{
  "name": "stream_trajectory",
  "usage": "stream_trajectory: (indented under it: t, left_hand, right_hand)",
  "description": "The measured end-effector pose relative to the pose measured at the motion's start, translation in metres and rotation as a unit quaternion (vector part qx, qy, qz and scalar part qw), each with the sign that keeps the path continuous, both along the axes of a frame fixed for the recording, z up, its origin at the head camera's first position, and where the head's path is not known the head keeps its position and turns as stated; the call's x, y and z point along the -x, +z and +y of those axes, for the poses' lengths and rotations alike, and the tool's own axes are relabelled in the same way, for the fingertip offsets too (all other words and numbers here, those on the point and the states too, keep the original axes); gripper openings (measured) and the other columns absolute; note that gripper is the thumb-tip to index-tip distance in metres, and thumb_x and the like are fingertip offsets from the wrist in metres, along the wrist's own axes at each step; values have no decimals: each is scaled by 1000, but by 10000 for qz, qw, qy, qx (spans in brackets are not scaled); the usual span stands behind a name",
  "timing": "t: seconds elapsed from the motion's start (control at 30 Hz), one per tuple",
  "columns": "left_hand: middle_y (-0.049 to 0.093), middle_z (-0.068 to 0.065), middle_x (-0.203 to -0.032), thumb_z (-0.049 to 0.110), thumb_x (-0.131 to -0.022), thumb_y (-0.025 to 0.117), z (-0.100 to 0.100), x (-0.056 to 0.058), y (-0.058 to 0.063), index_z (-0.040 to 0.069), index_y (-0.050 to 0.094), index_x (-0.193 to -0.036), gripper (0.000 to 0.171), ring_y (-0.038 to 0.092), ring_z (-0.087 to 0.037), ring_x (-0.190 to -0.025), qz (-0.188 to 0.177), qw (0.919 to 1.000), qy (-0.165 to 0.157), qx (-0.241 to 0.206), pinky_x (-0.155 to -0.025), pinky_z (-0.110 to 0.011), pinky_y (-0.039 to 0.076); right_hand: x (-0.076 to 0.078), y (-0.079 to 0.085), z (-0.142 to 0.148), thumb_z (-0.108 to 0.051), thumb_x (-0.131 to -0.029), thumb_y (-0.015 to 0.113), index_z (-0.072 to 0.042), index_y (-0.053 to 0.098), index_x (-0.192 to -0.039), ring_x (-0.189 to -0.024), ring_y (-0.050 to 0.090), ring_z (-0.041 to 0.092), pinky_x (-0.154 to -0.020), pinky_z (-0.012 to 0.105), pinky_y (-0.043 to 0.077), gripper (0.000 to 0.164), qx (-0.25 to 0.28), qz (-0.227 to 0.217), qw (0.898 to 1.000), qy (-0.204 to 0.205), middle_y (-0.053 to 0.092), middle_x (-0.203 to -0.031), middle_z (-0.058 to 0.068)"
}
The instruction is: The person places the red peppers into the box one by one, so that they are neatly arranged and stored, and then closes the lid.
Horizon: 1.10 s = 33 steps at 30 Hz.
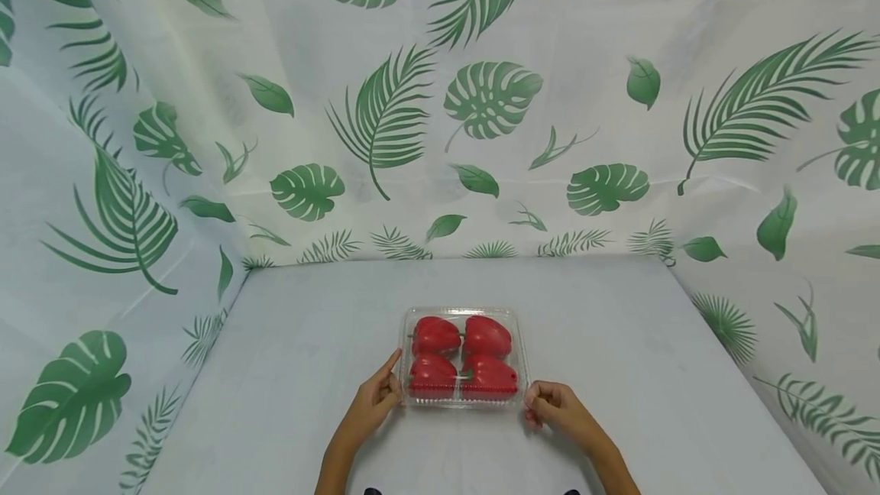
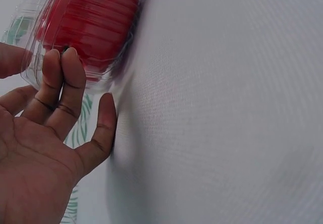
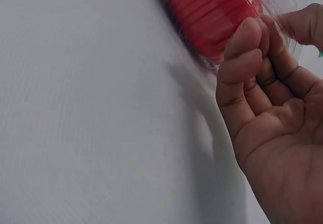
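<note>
A clear plastic clamshell box (image 1: 459,404) with several red bell peppers (image 1: 488,336) inside lies on the white table, its lid over them. At the box's near left side is my left hand (image 1: 374,401); its thumb and fingers hold the edge, and one finger points forward along the side. In the left wrist view, two fingertips (image 2: 73,57) press against the ribbed wall, while the little finger stands apart, close to the table. My right hand (image 1: 558,409) pinches the near right corner, thumb against the rim, with the other fingers curled below in the right wrist view.
The white table (image 1: 309,327) reaches back to a hanging cloth (image 1: 426,121) printed with green leaves. Similar cloth walls stand along the left and right sides. Two small dark objects (image 1: 373,490) show at the bottom edge between the forearms.
</note>
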<state>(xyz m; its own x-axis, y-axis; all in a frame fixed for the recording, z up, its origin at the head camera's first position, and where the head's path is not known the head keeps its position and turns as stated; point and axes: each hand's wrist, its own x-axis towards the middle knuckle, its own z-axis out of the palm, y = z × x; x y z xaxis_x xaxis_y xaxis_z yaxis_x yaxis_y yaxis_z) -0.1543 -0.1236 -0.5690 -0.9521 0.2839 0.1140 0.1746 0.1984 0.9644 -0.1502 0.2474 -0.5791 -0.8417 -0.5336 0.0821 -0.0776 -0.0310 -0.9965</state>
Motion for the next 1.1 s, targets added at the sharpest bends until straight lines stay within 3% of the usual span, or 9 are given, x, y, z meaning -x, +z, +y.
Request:
stream_trajectory:
  t: [0.23, 0.37, 0.43, 0.5, 0.6, 0.63, 0.8, 0.97, 1.1]
  left_hand:
    - [53, -5, -80, -10, -87, 51, 0, 1, 1, -2, 33, -150, 65, 56, -13, -68, 82, 10000, 2, -20, -66, -24, 55]
    - [56, -12, -79, -10, -88, 49, -1, 1, 2, -1, 31, -151, 66, 59, -19, -70, -13, 10000, -91, -26, -68, -24, 55]
    - [56, -15, -79, -9, -89, 48, -2, 0, 3, 1, 28, -152, 67, 59, -19, -71, -200, 9996, -194, -72, -71, -24, 56]
    - [55, -13, -78, -8, -90, 46, -4, 0, 3, 5, 26, -154, 68, 60, -16, -73, -487, 9984, -269, -134, -73, -24, 57]
    - [53, -6, -78, -4, -92, 44, -6, 0, 4, 8, 22, -156, 68, 60, -11, -76, -835, 9957, -360, -184, -77, -22, 57]
    - [53, -3, -79, -3, -93, 44, -7, 0, 5, 8, 21, -156, 68, 60, -10, -76, -922, 9949, -363, -196, -78, -22, 57]
    - [53, -2, -80, 2, -96, 45, -9, -1, 8, 7, 15, -157, 67, 59, -9, -76, -1030, 9924, -559, -380, -75, -22, 57]
    - [53, -1, -78, 1, -97, 44, -8, -3, 7, 5, 9, -157, 69, 56, -6, -71, -1014, 9887, -896, -643, -68, -21, 55]
    - [54, 0, -76, 1, -97, 46, -7, -4, 7, 9, 11, -157, 70, 55, -5, -68, -1151, 9876, -808, -703, -65, -19, 52]
  right_hand:
    - [-1, 0, -1, -2, -100, 45, 18, 50, -89, -67, 58, 1, -57, 25, 54, 24, -172, -112, 9996, -207, 63, -76, -7]
    - [-2, 7, 3, -12, -103, 44, 19, 53, -98, -73, 65, 7, -65, 29, 59, 32, -592, -477, 9965, -344, 67, -83, 3]
    - [-2, 13, 2, -17, -104, 45, 17, 53, -107, -77, 67, 11, -68, 32, 61, 36, -836, -550, 9920, -775, 67, -91, 11]
    - [-1, 19, -2, -18, -104, 46, 12, 52, -119, -83, 68, 16, -69, 34, 62, 34, -1012, -298, 9852, -1349, 65, -101, 19]
    - [4, 29, -14, -18, -102, 52, 0, 46, -137, -100, 67, 28, -77, 41, 61, 40, -1380, 419, 9651, -2184, 58, -122, 24]
    - [6, 32, -19, -16, -101, 53, -4, 42, -142, -108, 64, 33, -80, 44, 61, 45, -1474, 708, 9601, -2270, 53, -131, 25]
    - [19, 43, -44, -22, -97, 58, -12, 27, -154, -133, 39, 56, -93, 66, 49, 66, -1988, 1383, 9485, -2041, 26, -155, 26]
    - [21, 42, -54, -33, -92, 62, -10, 25, -155, -140, 27, 56, -100, 74, 36, 76, -2424, 1241, 9411, -2007, 8, -160, 29]
    - [20, 38, -57, -32, -92, 63, -8, 25, -154, -141, 22, 57, -101, 74, 31, 77, -2395, 1155, 9411, -2088, 5, -160, 31]
